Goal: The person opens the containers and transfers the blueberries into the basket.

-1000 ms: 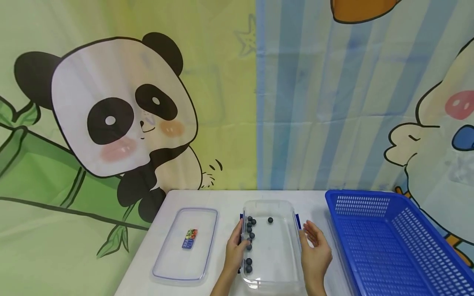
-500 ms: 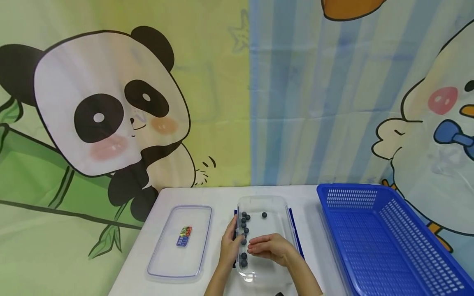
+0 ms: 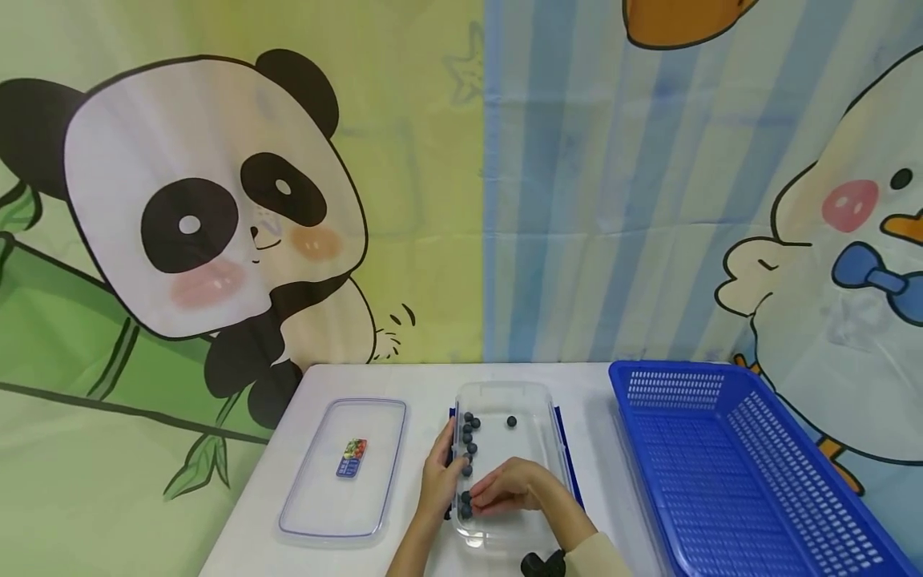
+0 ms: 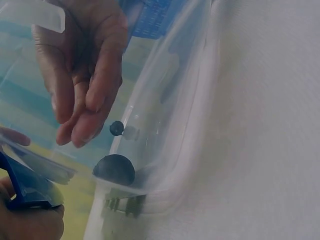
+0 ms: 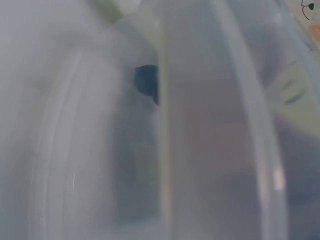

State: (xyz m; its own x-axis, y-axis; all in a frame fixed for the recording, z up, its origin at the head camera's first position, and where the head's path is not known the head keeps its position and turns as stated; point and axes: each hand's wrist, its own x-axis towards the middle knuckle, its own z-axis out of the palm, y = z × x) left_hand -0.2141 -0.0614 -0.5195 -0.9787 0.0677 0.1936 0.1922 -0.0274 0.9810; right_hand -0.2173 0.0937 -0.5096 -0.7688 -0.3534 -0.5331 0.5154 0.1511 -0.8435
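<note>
A clear plastic food container (image 3: 515,401) with blue side latches stands on the white table. Several blueberries (image 3: 467,438) lie along its left wall; a lone blueberry (image 3: 511,421) sits farther back. My left hand (image 3: 440,481) grips the container's left side, thumb over the rim, fingers outside by the latch (image 4: 30,187). Inside the container, my right hand (image 3: 508,485) reaches leftward, its fingertips beside two blueberries (image 3: 465,505) at the near left. Seen through the wall in the left wrist view, those fingers are fairly straight and hold nothing visible. The right wrist view is blurred.
The container's clear lid (image 3: 342,513), with a colourful label, lies flat to the left. A large blue plastic basket (image 3: 671,393) stands on the right side of the table. A printed curtain (image 3: 548,200) hangs behind.
My right hand has moved from outside the container's right side into it, across to the blueberries at the near left. My left hand keeps its grip. The head view has shifted slightly.
</note>
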